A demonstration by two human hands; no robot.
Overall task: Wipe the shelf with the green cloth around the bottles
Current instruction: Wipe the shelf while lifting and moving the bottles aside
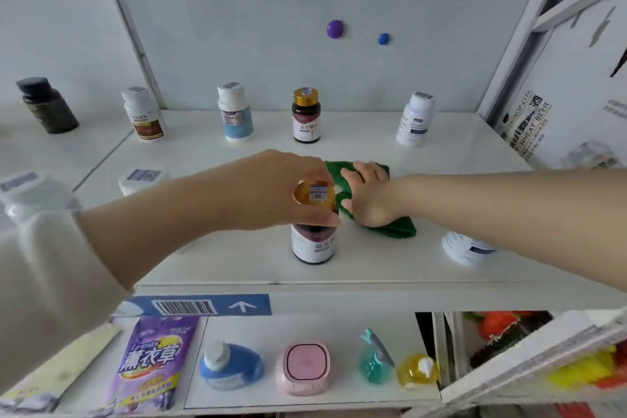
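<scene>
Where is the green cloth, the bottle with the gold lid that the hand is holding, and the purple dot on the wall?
green cloth (395,227), head view, on its folded lower corner.
gold-lid bottle (314,244), head view, on its label.
purple dot (335,28), head view, on its middle.

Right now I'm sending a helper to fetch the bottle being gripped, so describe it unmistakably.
On the white shelf, look at the front row's middle, just left of the green cloth. The gripped bottle is dark, with a white label and a gold cap held by the left hand. Its gold-capped twin stands untouched in the back row; the other bottles nearby are white or black-capped.
</scene>
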